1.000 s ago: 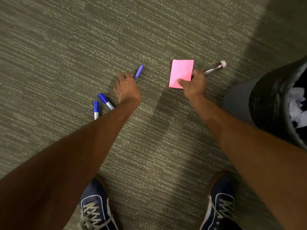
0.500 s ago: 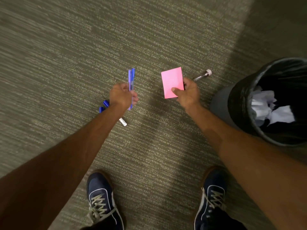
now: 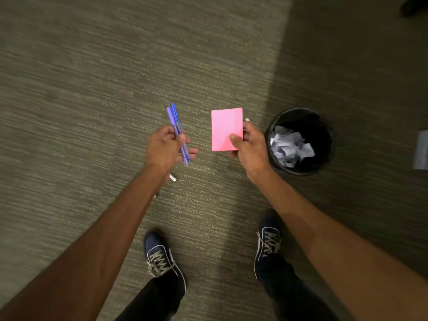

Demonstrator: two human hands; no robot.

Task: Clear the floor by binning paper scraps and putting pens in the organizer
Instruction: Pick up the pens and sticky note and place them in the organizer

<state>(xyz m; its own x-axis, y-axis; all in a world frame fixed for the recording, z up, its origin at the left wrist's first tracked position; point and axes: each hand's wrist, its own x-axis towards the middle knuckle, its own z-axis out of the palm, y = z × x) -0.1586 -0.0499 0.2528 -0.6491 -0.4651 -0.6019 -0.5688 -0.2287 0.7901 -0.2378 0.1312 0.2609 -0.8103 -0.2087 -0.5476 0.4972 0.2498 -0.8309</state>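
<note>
My left hand (image 3: 163, 149) is raised above the carpet and holds two blue pens (image 3: 177, 132) side by side, caps pointing away from me. My right hand (image 3: 250, 147) pinches a pink sheet of paper (image 3: 225, 127) by its lower right corner, just left of the black bin (image 3: 298, 141). Crumpled white paper (image 3: 290, 147) lies inside the bin. A marker end (image 3: 173, 177) shows on the floor beside my left wrist; the rest is hidden by my arm. A small white tip (image 3: 247, 119) peeks out behind the pink paper.
My two dark blue shoes (image 3: 162, 258) stand on the grey-green carpet (image 3: 92, 89). A pale grey object (image 3: 421, 149) shows at the right edge. A dark shape (image 3: 414, 5) sits in the top right corner.
Both hands have lifted from the floor, the left with the pens and the right with the pink paper. The view has risen, so the whole bin now shows at the right.
</note>
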